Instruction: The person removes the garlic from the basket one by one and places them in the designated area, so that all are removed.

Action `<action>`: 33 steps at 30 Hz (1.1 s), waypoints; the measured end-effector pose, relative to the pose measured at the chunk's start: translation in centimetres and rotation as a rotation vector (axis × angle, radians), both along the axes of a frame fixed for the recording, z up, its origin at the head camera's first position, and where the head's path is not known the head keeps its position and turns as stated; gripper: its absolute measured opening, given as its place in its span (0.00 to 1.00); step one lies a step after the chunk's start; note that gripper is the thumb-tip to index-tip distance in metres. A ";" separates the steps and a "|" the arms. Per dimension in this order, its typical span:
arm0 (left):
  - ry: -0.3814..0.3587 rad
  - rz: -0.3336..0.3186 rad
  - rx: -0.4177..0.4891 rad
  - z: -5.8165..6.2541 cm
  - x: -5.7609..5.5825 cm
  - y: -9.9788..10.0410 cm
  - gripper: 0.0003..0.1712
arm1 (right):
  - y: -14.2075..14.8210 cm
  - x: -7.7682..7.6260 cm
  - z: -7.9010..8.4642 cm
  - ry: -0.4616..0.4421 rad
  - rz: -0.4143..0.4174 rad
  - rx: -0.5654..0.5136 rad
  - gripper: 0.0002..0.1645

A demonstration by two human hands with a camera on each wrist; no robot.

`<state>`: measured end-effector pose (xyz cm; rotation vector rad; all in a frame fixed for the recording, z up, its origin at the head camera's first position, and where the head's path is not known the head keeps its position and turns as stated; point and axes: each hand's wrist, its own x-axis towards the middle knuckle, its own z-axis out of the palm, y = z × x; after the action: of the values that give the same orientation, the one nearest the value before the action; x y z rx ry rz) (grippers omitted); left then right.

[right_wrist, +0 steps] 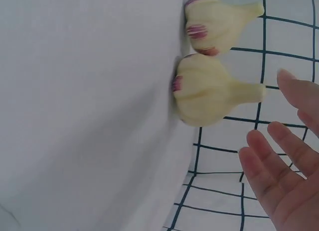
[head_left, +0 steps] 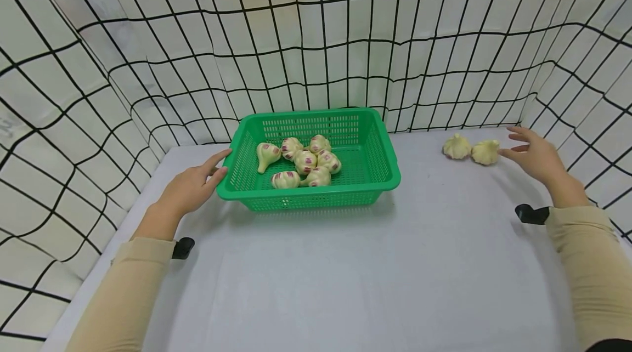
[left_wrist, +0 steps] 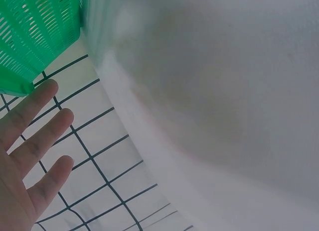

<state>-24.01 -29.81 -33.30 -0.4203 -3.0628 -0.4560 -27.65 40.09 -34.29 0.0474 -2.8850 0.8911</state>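
Observation:
A green plastic basket [head_left: 375,146] with slotted walls stands at the back middle of the table. Several garlic bulbs [head_left: 305,162] with purple streaks lie in its left and middle part. My left hand [head_left: 190,187] is at the basket's left end, fingers extended near the rim; whether they touch it I cannot tell. Two garlic bulbs [head_left: 485,152] sit side by side on the table at the right. Just right of them is my right hand [head_left: 535,160], its fingers spread apart. In the right wrist view, a gap separates that hand [right_wrist: 291,166] from the nearer bulb's stem [right_wrist: 249,92].
A white cloth covers the table [head_left: 345,275]. Black grid netting [head_left: 321,56] over white panels rises along the back and both sides, close to the right hand. Dark straps [head_left: 532,214] show at both sleeve cuffs.

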 end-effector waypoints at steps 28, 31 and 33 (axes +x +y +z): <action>0.004 0.000 0.003 0.1 0.1 0.0 0.37 | -10.8 0.0 4.7 0.068 0.277 -0.027 0.35; -0.001 0.001 0.006 0.1 0.0 0.1 0.37 | -12.0 0.2 4.6 0.068 0.304 -0.052 0.33; -0.004 0.001 0.006 0.1 0.0 0.1 0.37 | -12.9 0.2 4.5 0.085 0.329 -0.064 0.32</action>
<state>-23.97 -29.76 -33.21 -0.4177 -3.0646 -0.4667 -27.49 27.20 -29.82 0.5531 -2.8117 1.0031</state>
